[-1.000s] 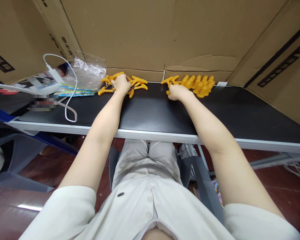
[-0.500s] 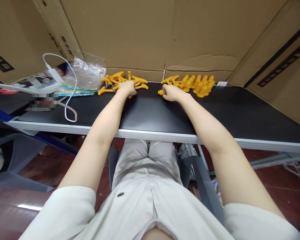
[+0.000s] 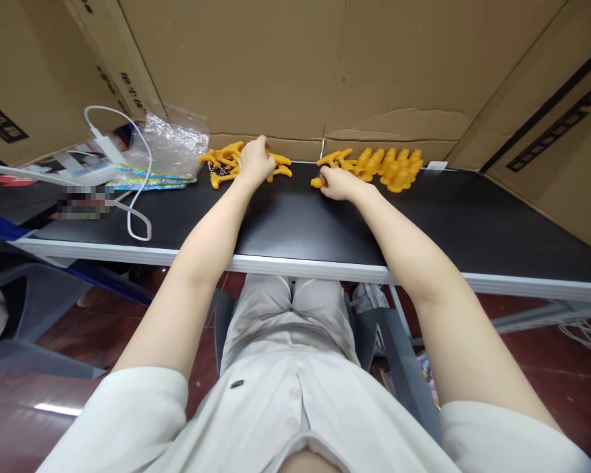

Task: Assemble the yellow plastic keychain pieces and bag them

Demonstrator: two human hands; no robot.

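Note:
My left hand [image 3: 256, 159] is over a spread of yellow branch-shaped pieces [image 3: 229, 152] with small metal chains. Its fingers curl down and away from view, so whatever they grip is hidden. More of these yellow pieces show at its right side. Farther right, my right hand [image 3: 339, 182] is closed on a yellow piece [image 3: 316, 182], whose end sticks out to the left of the fingers. Just behind that hand lie other yellow branch-shaped pieces [image 3: 335, 157]. Next to them is a group of yellow knobbly, bottle-like pieces [image 3: 394, 169].
A black tabletop [image 3: 295, 223] with a metal front edge lies before me. Tall cardboard panels [image 3: 276, 72] wall it at the back and right. On the left are clear plastic wrap [image 3: 170, 141], colourful packets [image 3: 152, 179] and a white cable [image 3: 150, 157]. A small white block [image 3: 437, 165] sits at the back right.
My left hand has moved slightly up and away from me, and the upright yellow piece at it no longer shows. A yellow piece beside it lies differently. My right hand stays put.

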